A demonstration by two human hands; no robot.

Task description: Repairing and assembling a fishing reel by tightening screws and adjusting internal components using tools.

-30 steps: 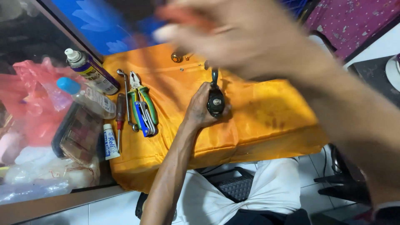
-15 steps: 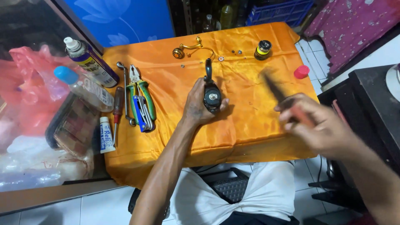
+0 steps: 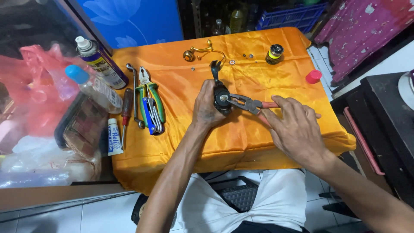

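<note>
on the cloth-covered table [image 3: 181, 146], the reel body [image 3: 221, 98] sits mid-table in the left hand [image 3: 206, 108], pliers [image 3: 246, 103] reaching it from the right hand [image 3: 293, 127], hand tools [image 3: 148, 108] lying left, crank handle [image 3: 199, 51] behind.

Orange cloth [image 3: 181, 77], black reel body [image 3: 221, 100], red-handled pliers [image 3: 252, 105], green-handled pliers [image 3: 152, 97].

At the left edge of the orange cloth stands a tall spray can [image 3: 101, 64], dark blue with a yellow label and a white cap. Just beside it lies a clear bottle [image 3: 94, 89] with a blue cap (its label pale, too small to make out). Nearer me, a small white tube [image 3: 114, 137] with blue lettering lies flat.
</note>
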